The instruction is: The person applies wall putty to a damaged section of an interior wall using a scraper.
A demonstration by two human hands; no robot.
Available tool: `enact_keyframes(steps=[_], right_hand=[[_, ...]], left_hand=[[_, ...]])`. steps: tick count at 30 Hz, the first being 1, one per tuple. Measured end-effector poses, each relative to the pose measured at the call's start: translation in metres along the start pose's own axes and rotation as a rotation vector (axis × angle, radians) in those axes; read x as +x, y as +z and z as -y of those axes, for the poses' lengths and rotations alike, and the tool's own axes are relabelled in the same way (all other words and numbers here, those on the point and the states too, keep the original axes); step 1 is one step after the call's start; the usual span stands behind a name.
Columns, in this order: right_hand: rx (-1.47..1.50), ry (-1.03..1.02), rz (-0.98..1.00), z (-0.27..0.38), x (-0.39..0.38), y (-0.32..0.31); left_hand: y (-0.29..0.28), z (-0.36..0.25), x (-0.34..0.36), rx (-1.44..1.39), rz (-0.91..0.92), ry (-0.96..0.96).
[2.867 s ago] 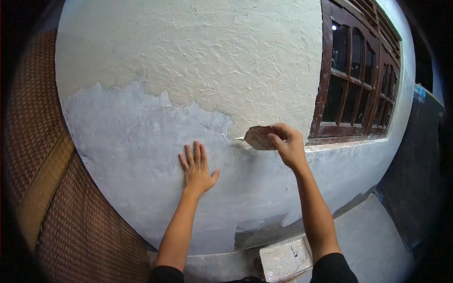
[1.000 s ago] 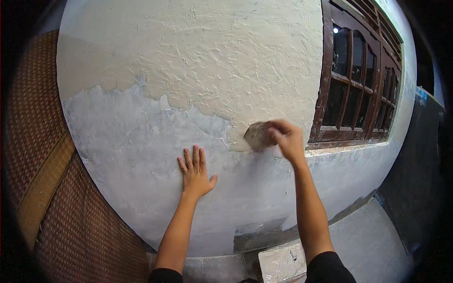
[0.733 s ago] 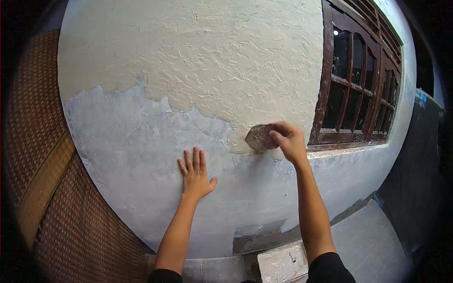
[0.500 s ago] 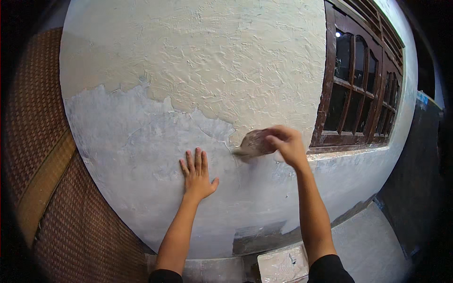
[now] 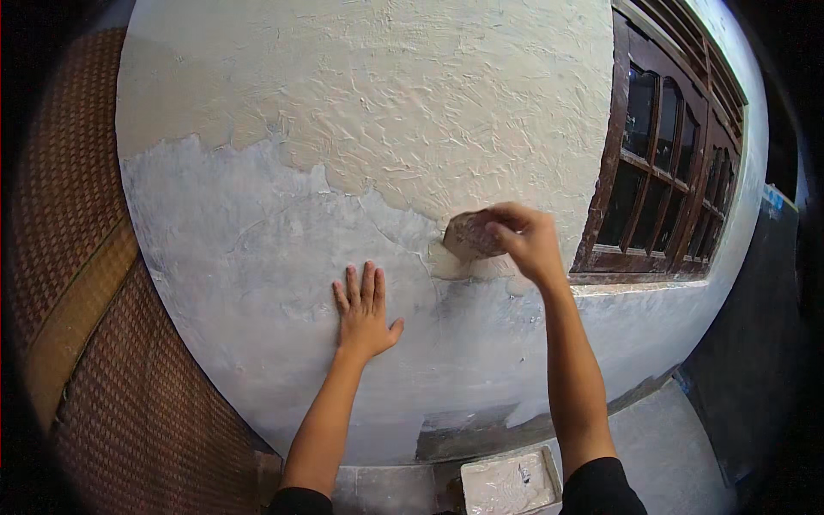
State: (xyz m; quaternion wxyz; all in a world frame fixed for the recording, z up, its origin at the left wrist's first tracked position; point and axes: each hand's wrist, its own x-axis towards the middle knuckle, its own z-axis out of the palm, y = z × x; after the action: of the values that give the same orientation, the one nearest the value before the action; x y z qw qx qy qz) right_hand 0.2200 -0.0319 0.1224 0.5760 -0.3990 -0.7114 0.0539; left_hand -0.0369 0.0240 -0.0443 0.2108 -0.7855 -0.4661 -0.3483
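Note:
My left hand [image 5: 367,322] lies flat against the bare grey lower part of the wall [image 5: 257,360], fingers spread, holding nothing. Pinched in my right hand [image 5: 528,240] is a flat brown scraper [image 5: 474,237] smeared with putty, its face turned to the wall. The scraper is at the lower edge of the cream putty coat [image 5: 429,112], just left of the window. That coat is rough with ridges and covers the upper wall down to a ragged border. Fresh cream putty shows just below the scraper.
A dark wooden window [image 5: 665,154] with glass panes is set in the wall at the right. On the floor below stands a shallow tray [image 5: 464,489] of cream putty. A woven brown panel [image 5: 146,386] borders the left side, and a dark panel [image 5: 730,343] stands far right.
My right hand has moved the scraper slightly upward along the putty edge, and a fresh cream patch now spreads below it. My left hand stays flat on the wall; the view has shifted a little.

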Motion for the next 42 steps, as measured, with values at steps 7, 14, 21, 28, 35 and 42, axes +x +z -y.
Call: enact_keyframes(steps=[7,14,21,28,35,42], right_hand=[[-0.103,-0.001,0.126,-0.002,0.008,-0.006],[-0.162,-0.029,0.245,0.004,0.014,-0.007],[-0.059,-0.034,0.238,0.012,0.021,-0.014],[-0.107,-0.015,0.175,0.02,0.025,-0.007],[-0.196,-0.077,0.171,0.019,0.026,-0.008],[-0.264,-0.068,0.305,0.026,0.026,-0.006]], left_hand=[[-0.002,0.0,-0.001,-0.014,-0.016,0.016],[-0.001,0.002,-0.002,-0.011,-0.026,0.034],[-0.003,0.0,-0.001,-0.03,-0.009,0.025],[-0.004,0.001,-0.002,-0.029,0.007,0.011],[-0.003,0.0,-0.002,-0.011,-0.009,0.019],[-0.003,0.002,-0.004,0.002,-0.003,0.007]])
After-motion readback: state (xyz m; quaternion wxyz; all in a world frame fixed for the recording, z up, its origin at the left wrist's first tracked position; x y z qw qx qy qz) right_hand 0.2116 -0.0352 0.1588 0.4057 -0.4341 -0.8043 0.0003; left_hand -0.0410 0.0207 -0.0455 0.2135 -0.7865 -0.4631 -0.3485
